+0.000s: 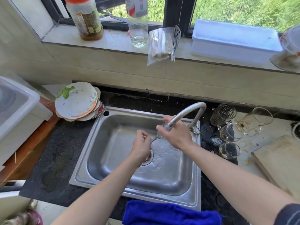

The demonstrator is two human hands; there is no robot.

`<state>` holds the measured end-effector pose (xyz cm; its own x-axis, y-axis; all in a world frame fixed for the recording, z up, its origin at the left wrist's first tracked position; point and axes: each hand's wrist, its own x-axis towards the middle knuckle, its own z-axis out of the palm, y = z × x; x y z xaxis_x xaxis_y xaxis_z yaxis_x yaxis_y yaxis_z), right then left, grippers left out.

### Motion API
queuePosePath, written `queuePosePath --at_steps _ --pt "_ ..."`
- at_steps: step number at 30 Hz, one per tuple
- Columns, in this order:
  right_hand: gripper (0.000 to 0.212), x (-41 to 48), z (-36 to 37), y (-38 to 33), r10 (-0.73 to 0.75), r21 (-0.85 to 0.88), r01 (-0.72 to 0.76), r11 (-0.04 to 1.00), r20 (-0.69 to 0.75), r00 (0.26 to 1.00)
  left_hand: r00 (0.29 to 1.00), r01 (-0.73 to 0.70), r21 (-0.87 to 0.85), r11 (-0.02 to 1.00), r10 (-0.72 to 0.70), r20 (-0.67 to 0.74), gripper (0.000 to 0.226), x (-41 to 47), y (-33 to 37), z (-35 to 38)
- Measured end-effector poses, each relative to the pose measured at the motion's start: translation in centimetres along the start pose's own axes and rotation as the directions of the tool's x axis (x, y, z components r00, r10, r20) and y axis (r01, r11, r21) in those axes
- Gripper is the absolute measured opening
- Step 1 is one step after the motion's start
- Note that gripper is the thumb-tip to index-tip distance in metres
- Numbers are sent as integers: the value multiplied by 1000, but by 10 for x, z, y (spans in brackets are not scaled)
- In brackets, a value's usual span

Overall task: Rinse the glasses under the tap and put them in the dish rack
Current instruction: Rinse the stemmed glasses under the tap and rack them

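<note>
Head view shows rinsing under way: the right hand [177, 135] has its fingers wrapped round a glass [159, 133] under the tap [188, 111]. The left hand [141, 145] has its fingers curled beside the glass, and whether they grip anything cannot be told. The next move probably calls for tipping the water out and carrying the glass to the rack, which is not in view.

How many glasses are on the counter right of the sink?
4: patterned glass at the back, tall glass right of it, two handled glasses nearer. A tiny clear piece may be a fifth.

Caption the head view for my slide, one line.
Right hand holds a glass under the tap above the sink; more glasses wait on the counter.
</note>
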<state>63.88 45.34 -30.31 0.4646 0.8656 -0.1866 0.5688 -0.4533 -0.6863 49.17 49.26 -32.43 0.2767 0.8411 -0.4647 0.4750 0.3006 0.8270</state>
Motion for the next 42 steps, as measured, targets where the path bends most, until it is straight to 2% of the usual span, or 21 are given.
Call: queuePosePath --at_steps 1,3,5,9,12,14,16,19,21,24,26,28,30,31,32,33,34,36,37,40,42 --pt "37 0 0 3 28 -74 -25 997 32 999 988 -133 118 984 141 -58 11 0 -1 -3" --pt "35 7 -4 6 162 -45 -159 986 80 984 922 -337 287 897 376 -93 11 -3 2 -6" --pt "33 12 -6 6 232 -21 -231 973 105 967 858 -436 358 826 501 -112 14 -5 6 -5" --pt "29 7 0 -1 109 -53 -102 993 163 981 822 -464 344 816 542 -178 18 -3 0 -6" --pt "31 6 -7 -2 143 -27 -141 990 226 963 816 -483 334 809 554 -164 16 -5 -1 -5" --pt "39 7 -7 -4 89 -101 -68 993 219 972 845 -445 286 849 503 -180 15 -6 -1 -4" --pt "41 0 -3 -7 -62 -130 92 987 213 975 885 -361 215 908 406 -227 12 -5 1 -3" --pt "51 3 -4 1 -4 -130 32 991 213 977 915 -306 179 935 340 -215 10 -6 4 0" --pt "53 3 -3 0 -50 -151 71 986 139 989 908 -324 184 928 360 -215 9 -8 9 -1" --pt "56 -3 0 -4 -121 -98 141 985 184 975 914 -321 154 935 348 -210 7 -6 12 -3" --pt "47 6 -4 2 70 85 -88 992 195 978 949 -230 78 970 241 -203 6 -2 11 -4" --pt "29 12 -9 4 228 355 -308 883 250 941 986 -8 -157 988 -18 -166 10 6 8 -2" --pt "17 9 -12 -1 179 435 -299 849 296 938 947 303 -398 866 -322 22 11 10 8 -1" --pt "19 9 -13 -2 147 450 -280 848 308 940 905 421 -447 789 -401 143 9 7 9 -2" --pt "18 8 -14 -2 140 443 -275 853 315 939 876 482 -469 740 -419 239 8 4 8 -2" --pt "16 11 -14 0 186 408 -314 857 325 927 868 495 -443 747 -404 288 8 1 11 -1" --pt "15 12 -15 1 264 373 -386 844 338 904 896 434 -366 823 -351 273 9 0 10 1" --pt "18 14 -13 4 384 414 -508 755 348 855 965 236 -213 948 -202 168 5 -1 8 6" --pt "20 15 -12 5 406 489 -535 689 350 844 977 190 -186 964 -167 134 6 1 8 8" --pt "23 12 -17 0 376 663 -614 428 487 788 963 239 -213 947 -202 180 18 6 9 6" --pt "37 8 -22 3 313 645 -707 290 635 707 962 231 -187 955 -195 192 20 8 6 -1"
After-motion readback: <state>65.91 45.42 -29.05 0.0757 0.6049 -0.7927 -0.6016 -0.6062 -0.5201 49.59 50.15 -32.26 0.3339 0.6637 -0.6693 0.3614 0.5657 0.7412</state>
